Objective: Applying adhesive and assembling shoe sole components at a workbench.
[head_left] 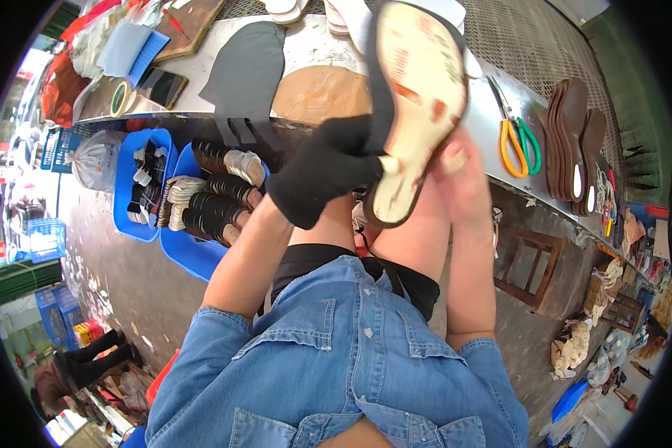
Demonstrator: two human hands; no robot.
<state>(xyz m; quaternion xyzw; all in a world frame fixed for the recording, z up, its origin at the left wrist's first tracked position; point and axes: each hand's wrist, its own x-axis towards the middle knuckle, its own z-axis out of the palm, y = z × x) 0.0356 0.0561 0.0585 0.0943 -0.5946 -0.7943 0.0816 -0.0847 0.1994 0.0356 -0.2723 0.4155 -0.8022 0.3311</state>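
A shoe insole (420,56), cream on its face with reddish-brown patches and a dark border, is held up above my lap, toe end away from me. My left hand (327,173), in a black glove, grips its left edge near the narrow end, the bare thumb tip on the cream face. On the opposite edge my bare right hand (461,179) is closed, slightly blurred; its fingers are partly hidden. Behind the insole, on the bench, lie a tan curved piece (317,95) and a dark grey sheet (248,66).
Scissors with yellow and green handles (514,142) lie right on the metal bench (493,160), beside stacked brown soles (564,142). A phone (163,88) and tape roll (121,98) are at left. Blue bins (119,213) of shoe parts stand below; a wooden stool (529,261) is at right.
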